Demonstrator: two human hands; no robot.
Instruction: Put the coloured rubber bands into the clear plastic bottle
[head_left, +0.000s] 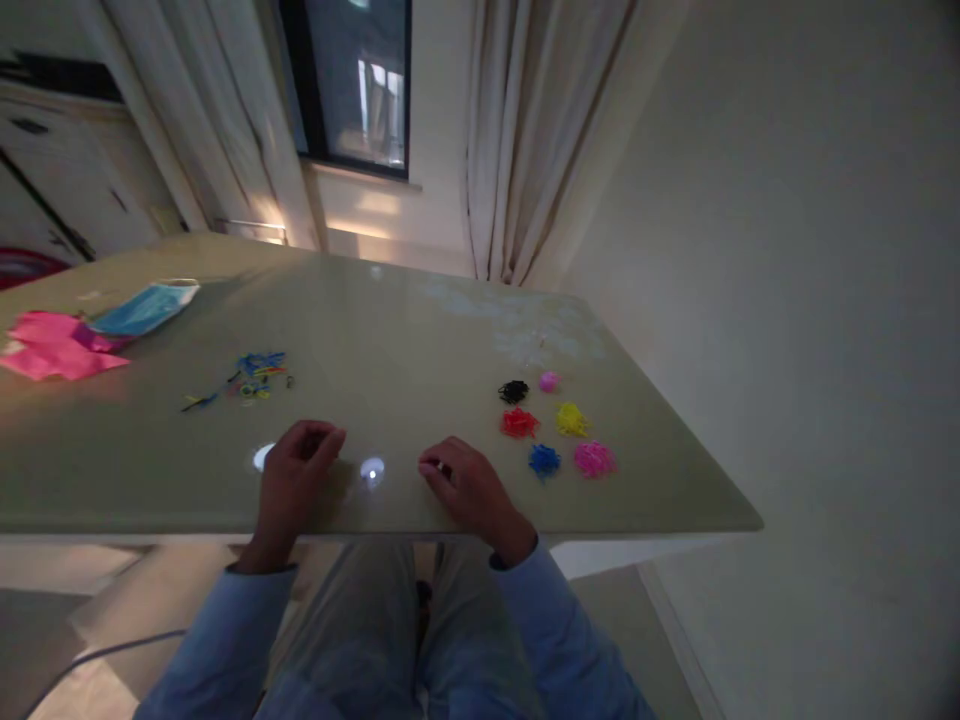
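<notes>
Hands Curled Between a Mixed Scatter and Six Colour Piles

The person's left hand [300, 475] and right hand [469, 485] are near the front edge of the table [405, 370], well apart. The left fingers are loosely curled, thumb towards the index finger; the right thumb and fingers nearly meet. Whether either hand pinches a small piece, one cannot tell.

Beyond the left hand lies a mixed scatter [259, 366] of tiny band-like pieces. To the right of the right hand sit six piles: black [514, 391], pale pink [549, 382], red [519, 423], yellow [571, 420], blue [544, 461] and bright pink [594, 459].

The step in hand appears to be separating pieces by colour, with neither hand at the scatter or the piles. The next move would seem to call for a fine fingertip pinch, freeing one piece without dragging its neighbours.
</notes>
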